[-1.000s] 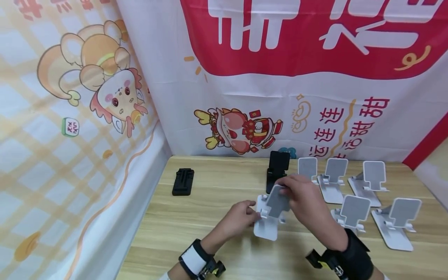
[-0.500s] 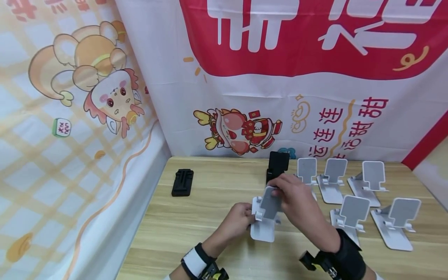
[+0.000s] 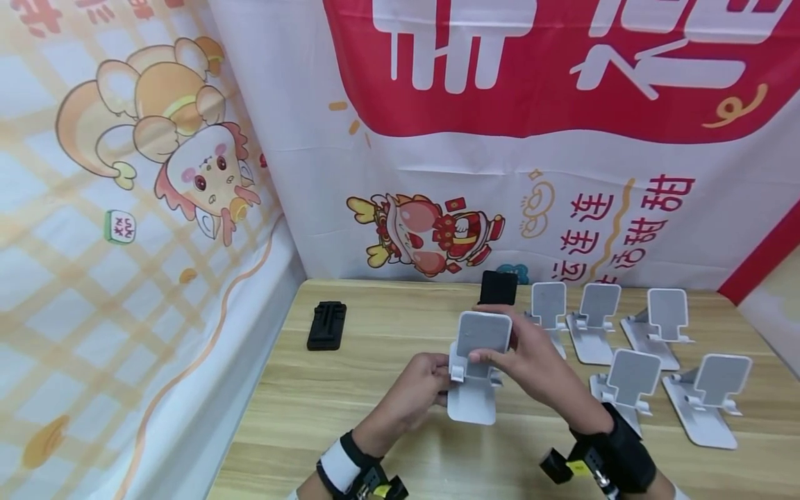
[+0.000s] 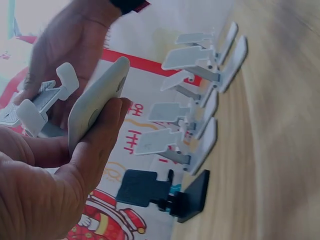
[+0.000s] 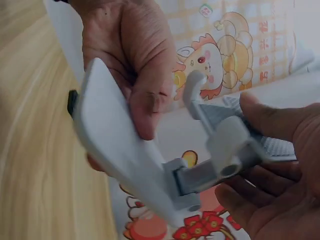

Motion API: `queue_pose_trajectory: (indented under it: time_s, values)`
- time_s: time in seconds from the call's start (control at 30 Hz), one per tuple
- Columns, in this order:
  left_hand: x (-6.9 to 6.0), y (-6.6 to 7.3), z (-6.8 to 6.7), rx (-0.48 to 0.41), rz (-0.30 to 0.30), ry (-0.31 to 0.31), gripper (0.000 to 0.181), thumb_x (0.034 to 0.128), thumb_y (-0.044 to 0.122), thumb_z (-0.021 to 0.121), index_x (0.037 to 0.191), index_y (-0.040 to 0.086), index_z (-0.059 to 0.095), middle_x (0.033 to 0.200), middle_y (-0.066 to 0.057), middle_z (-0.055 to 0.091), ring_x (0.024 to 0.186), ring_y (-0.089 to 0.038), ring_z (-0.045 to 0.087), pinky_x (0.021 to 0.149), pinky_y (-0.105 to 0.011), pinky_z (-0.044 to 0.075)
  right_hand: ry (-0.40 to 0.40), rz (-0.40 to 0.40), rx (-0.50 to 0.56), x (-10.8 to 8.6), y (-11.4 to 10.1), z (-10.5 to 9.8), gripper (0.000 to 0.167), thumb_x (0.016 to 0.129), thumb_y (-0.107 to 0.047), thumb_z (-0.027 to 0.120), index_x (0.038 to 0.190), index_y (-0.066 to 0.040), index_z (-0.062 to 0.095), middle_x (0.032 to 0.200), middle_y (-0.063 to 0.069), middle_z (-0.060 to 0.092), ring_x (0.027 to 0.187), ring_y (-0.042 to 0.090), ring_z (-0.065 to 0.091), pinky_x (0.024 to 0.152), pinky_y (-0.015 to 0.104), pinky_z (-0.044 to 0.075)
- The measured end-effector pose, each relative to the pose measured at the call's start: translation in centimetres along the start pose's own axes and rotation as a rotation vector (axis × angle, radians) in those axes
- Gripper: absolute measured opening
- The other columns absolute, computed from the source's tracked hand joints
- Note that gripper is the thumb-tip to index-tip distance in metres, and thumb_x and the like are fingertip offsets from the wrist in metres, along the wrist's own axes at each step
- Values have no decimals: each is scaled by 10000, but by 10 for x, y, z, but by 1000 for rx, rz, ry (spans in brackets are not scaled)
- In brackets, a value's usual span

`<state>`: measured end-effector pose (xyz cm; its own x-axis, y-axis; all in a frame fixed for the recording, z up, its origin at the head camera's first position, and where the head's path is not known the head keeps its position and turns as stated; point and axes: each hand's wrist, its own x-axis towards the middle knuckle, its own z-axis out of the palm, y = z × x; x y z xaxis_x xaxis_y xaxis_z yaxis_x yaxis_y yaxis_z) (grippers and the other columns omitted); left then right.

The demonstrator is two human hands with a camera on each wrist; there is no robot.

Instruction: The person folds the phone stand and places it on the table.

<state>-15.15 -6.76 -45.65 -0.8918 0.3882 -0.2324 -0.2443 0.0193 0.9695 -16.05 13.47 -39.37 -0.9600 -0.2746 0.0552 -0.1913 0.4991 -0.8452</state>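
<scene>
Both hands hold a white phone stand [image 3: 471, 406] with a grey-padded plate, raised above the wooden table. My left hand [image 3: 415, 392] grips the base from the left; in the left wrist view its fingers lie beneath the base [image 4: 100, 100] and the thumb above. With the thumb on its front and fingers behind, my right hand [image 3: 531, 357] pinches the upper plate [image 3: 484, 333]. The right wrist view shows the hinge arm [image 5: 200, 177] standing out from the base. Just behind the right hand stands a black phone stand [image 3: 498, 287], its lower part hidden.
Several unfolded white phone stands [image 3: 632, 375] stand in two rows on the right of the wooden table [image 3: 350, 403]. A folded black phone stand [image 3: 327, 325] lies at the back left. Printed cloth [image 3: 400, 160] hangs behind and on the left side.
The stand's upper plate has swung round to face forward and now sits more upright. My right thumb has moved to the plate's front. The left hand still grips the base.
</scene>
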Motion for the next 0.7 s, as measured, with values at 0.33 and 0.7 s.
queue_pose_trajectory:
  time_s: [0.33,0.7]
  values:
    - [-3,11,-2,-6,-31,-8,358,998,-16,532,1341,-109,576,1190,-228,732,1054,-332,743,832,-398,644,11,-15,-11,-2,5,4,629,841,-297,843,1393,-129,590,1260,96,721,1145,284,695,1015,444,569]
    - [-5,15,3,-34,-53,-47,333,1010,66,608,1299,-99,613,1134,-198,752,990,-290,762,804,-380,648,230,-225,-92,2,11,10,401,794,-91,866,1156,-162,710,1104,-6,771,1023,183,733,889,425,627]
